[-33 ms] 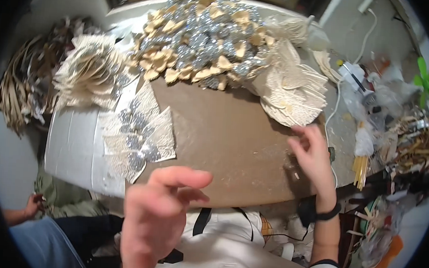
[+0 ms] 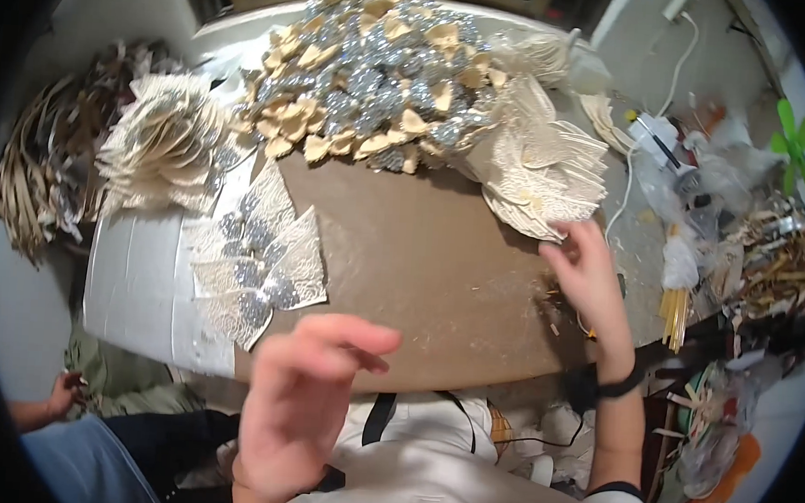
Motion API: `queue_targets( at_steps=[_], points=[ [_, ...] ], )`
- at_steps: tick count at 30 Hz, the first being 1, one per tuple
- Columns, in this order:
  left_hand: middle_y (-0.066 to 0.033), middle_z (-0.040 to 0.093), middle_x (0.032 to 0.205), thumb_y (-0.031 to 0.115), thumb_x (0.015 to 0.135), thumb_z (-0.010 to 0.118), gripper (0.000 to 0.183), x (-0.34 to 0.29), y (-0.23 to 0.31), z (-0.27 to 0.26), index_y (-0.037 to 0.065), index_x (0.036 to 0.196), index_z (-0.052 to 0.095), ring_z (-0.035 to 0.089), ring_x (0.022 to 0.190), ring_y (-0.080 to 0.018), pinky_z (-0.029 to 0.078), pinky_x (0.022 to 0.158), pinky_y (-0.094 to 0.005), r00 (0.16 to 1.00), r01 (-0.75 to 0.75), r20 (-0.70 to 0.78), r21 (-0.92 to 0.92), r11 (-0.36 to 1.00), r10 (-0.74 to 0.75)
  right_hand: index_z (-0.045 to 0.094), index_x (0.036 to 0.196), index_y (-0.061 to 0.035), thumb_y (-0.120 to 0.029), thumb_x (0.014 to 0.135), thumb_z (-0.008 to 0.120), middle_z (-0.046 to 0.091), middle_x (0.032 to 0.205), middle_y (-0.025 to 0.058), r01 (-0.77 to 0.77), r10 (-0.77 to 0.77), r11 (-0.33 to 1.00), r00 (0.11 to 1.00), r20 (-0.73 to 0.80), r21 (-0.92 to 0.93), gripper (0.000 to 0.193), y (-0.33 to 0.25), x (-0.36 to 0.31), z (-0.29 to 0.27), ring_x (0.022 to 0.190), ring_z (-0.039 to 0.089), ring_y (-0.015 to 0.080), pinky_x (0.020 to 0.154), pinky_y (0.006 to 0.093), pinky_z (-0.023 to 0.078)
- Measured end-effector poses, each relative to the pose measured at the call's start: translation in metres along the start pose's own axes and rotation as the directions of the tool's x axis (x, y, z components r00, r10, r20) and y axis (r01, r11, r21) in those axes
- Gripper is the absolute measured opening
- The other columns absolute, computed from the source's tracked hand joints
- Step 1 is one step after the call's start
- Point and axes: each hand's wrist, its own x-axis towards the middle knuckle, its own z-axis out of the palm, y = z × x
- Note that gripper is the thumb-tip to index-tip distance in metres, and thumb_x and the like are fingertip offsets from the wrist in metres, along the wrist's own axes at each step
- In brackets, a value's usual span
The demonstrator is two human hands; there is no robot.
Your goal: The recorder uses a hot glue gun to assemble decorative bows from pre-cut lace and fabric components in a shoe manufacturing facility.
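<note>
My right hand [image 2: 588, 267] reaches to the near edge of a fanned stack of cream, embossed leather-like pieces [image 2: 541, 172] at the right of the table. Its fingertips meet the stack's edge, while the thumb stands a little apart below. My left hand [image 2: 299, 407] hovers, blurred, in front of the table's near edge with fingers stretched and nothing seen in it. Left of the middle lies a group of cream embossed pieces with silver glittery patches [image 2: 259, 257], overlapping one another. A large heap of silver glittery and tan curled pieces [image 2: 376, 84] fills the back.
Another stack of cream pieces [image 2: 160, 144] sits at the table's left, beside hanging tan strips [image 2: 34, 169]. Plastic bags [image 2: 729, 179], yellow sticks [image 2: 673, 314] and a small green fan [image 2: 796, 146] crowd the right. A white cable runs there. Another person's hand [image 2: 64, 394] shows at lower left.
My right hand has moved slightly up to the edge of the cream stack. My left hand has shifted a little, with its fingers still stretched. The view has tilted slightly.
</note>
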Motion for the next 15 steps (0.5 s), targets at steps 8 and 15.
queue_targets(
  at_steps=[8, 15],
  points=[
    [-0.0102, 0.061, 0.108, 0.004, 0.096, 0.054, 0.013, -0.022, -0.031, -0.024, 0.0, 0.107, 0.059, 0.058, 0.107, -0.0185, 0.043, 0.098, -0.0338, 0.932, 0.364, -0.023, 0.038, 0.931, -0.363, 0.064, 0.108, -0.0022, -0.026, 0.07, 0.081, 0.061, 0.106, 0.0178, 0.048, 0.056, 0.847, 0.982, 0.179, -0.529, 0.048, 0.068, 0.103, 0.039, 0.099, 0.061, 0.0346, 0.089, 0.0425, 0.049],
    [-0.009, 0.062, 0.102, 0.007, 0.096, 0.055, 0.012, -0.036, -0.035, -0.05, -0.001, 0.104, 0.06, 0.061, 0.1, -0.0179, 0.045, 0.094, -0.0322, 0.921, 0.349, -0.202, 0.047, 0.936, -0.333, 0.066, 0.106, -0.0016, -0.03, 0.053, 0.09, 0.059, 0.11, 0.0159, -0.015, 0.159, 0.734, 0.976, 0.15, -0.678, 0.065, 0.074, 0.109, 0.048, 0.11, 0.055, 0.0346, 0.093, 0.0414, 0.047]
  ],
)
